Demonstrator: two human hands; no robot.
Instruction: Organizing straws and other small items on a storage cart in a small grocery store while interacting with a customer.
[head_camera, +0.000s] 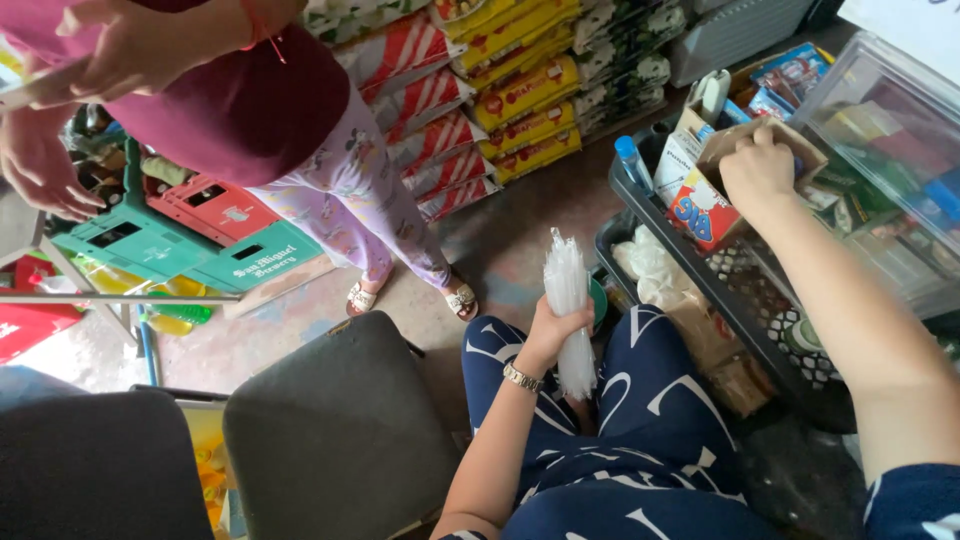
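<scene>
- Left hand (553, 325): grip closed around the upright bundle of clear plastic sleeves (568, 300); best held mid-bundle, above the lap.
- Right hand (757, 170): fingers curled on the brown cardboard box (765, 145) in the black basket (735, 300); pull gently.

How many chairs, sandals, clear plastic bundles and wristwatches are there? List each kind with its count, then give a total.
chairs: 2
sandals: 2
clear plastic bundle, held in the left hand: 1
wristwatch: 1
Total: 6
</scene>
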